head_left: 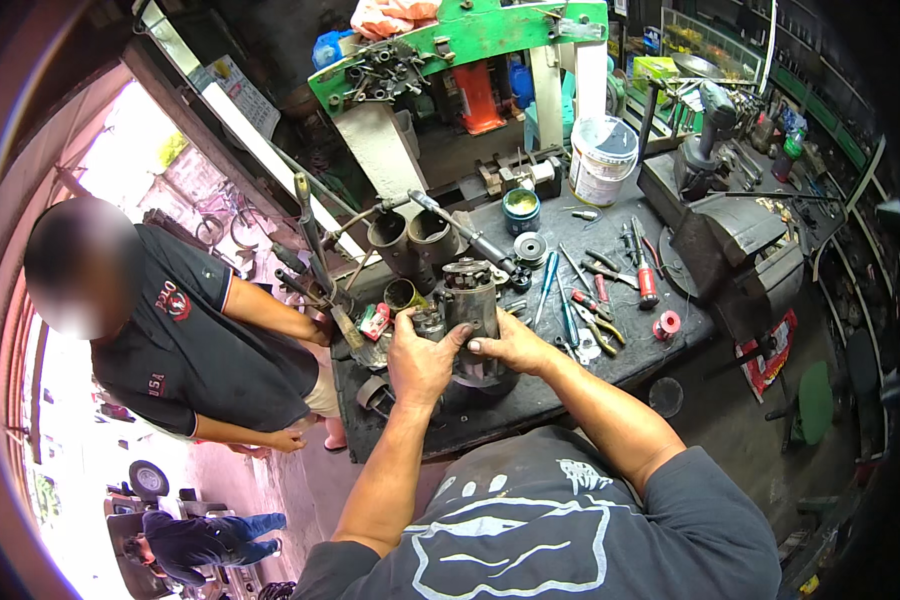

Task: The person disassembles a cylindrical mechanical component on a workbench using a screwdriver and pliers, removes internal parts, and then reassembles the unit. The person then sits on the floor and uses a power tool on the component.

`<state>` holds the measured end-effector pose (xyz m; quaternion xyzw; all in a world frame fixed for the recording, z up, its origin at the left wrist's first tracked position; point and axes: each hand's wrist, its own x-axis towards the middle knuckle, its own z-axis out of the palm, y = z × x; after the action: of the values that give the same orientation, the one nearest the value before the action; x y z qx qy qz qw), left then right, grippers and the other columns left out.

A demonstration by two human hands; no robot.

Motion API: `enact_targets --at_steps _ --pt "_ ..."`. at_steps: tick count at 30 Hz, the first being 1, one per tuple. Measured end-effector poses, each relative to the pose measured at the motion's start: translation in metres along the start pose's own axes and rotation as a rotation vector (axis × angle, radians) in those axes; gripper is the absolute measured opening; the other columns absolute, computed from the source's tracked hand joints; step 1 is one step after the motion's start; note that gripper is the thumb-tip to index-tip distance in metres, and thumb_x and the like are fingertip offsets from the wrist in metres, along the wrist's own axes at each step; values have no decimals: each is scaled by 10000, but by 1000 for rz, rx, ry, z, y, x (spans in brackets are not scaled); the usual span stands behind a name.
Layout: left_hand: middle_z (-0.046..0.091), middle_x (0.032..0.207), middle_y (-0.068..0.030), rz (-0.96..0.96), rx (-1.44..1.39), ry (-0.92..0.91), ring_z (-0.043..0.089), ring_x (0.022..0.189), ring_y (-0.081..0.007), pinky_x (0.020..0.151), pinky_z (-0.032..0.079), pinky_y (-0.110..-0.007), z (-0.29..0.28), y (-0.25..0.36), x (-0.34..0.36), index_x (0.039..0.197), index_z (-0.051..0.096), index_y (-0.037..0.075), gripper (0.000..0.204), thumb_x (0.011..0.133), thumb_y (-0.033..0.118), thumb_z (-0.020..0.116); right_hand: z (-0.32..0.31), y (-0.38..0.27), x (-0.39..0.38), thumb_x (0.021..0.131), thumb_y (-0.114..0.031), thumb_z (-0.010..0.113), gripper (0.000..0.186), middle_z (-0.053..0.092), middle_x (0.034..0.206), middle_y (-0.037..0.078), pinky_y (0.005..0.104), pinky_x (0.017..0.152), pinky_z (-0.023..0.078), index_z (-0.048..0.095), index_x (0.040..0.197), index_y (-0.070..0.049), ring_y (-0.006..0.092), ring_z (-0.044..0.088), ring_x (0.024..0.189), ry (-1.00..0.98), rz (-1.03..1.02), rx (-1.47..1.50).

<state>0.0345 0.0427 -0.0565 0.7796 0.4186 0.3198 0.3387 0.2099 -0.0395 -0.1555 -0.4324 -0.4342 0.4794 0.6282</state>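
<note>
Both hands are on the job here: the left hand [420,362] has its fingers [454,338] curled round the side of a greasy grey motor housing [470,300], gripping it, and the right hand [510,348] presses in from the other side, fingers closed against the lower part of the same housing. The housing stands upright near the front middle of the dark bench [610,365], directly ahead of the person's chest, its toothed top end facing up.

Just left of the left hand lie a small red-and-white packet [375,320] and a yellow-rimmed tin [402,295]. Behind the housing stand two dark metal cylinders [410,242] side by side. To the right of the right hand there is a scatter of tools: blue-handled screwdrivers [550,280], red-handled pliers [598,315], a red-handled screwdriver [646,280] and a small red spool [667,324] near the bench's right edge. Further back sit a green-lidded tin [521,208] and a white bucket [602,160]. A heavy black vise [735,245] occupies the right end of the bench.

On the left, another person in a dark shirt [190,350] stands beside the bench, one arm reaching to its edge. A green machine frame [460,40] rises at the back.
</note>
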Motion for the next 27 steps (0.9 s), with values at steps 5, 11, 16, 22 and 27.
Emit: enact_targets --at_steps 5,11,16,22,27 --pt "790 1129 -209 11 25 5 775 1045 -339 920 600 -439 2 -1 3 1320 605 -59 939 761 588 995 0 3 1 934 -335 892 865 648 1476 125 404 1158 506 455 1604 -7 206 621 1325 18 30 42" --pt "794 1115 -202 26 3 7 777 1024 -327 915 600 -434 5 -7 5 1315 604 -51 907 777 564 995 -3 6 2 921 -402 893 887 665 1443 128 393 1132 518 470 1589 0 206 629 1300 38 17 -53" --pt "797 1108 -194 55 4 20 776 1016 -311 915 601 -431 7 -13 7 1317 598 -45 878 795 538 994 -3 10 3 919 -413 891 894 667 1435 133 397 1128 520 470 1587 5 206 629 1289 49 -14 -28" --pt "798 1116 -195 59 -13 14 773 1023 -310 925 598 -428 7 -13 6 1322 590 -48 864 804 511 998 -3 11 2 928 -401 883 893 663 1447 141 405 1142 511 458 1600 7 215 627 1307 50 -11 -69" --pt "799 1130 -216 60 -31 17 777 1050 -338 932 598 -438 5 -11 6 1328 599 -49 861 804 509 994 -2 9 -1 935 -369 883 880 655 1466 134 404 1153 503 451 1605 4 217 622 1323 59 7 -31"
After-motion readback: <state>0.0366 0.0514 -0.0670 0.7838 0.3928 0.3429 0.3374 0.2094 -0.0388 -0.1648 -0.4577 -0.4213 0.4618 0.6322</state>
